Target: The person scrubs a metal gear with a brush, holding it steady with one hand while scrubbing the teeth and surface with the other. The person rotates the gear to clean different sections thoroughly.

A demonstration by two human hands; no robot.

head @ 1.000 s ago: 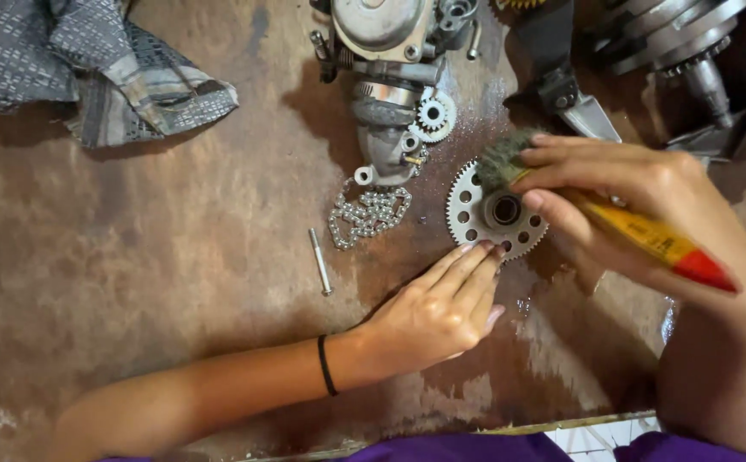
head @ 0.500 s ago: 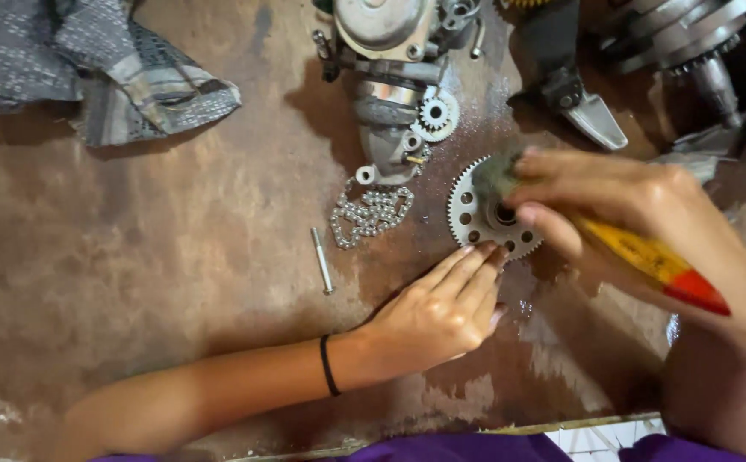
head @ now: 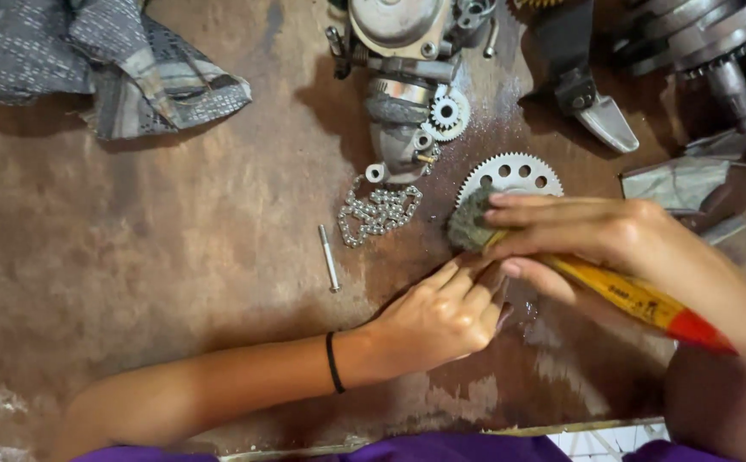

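A toothed metal gear wheel (head: 510,174) with round holes lies flat on the oily brown worktop (head: 176,257). My right hand (head: 595,235) grips a paintbrush (head: 638,299) with a yellow and red handle; its dirty bristles press on the near left part of the gear. My left hand (head: 441,312) lies flat on the worktop, fingers together, its fingertips touching the gear's near edge below the bristles. A black band circles my left wrist.
A small engine part (head: 407,77) with little cog wheels stands at the back, a loose chain (head: 377,212) and a steel pin (head: 329,257) in front of it. A crumpled patterned cloth (head: 108,60) lies back left. More metal parts (head: 698,51) crowd the back right.
The brush bristles have slid from the gear's middle toward its near left edge. My left hand has stayed put against the gear.
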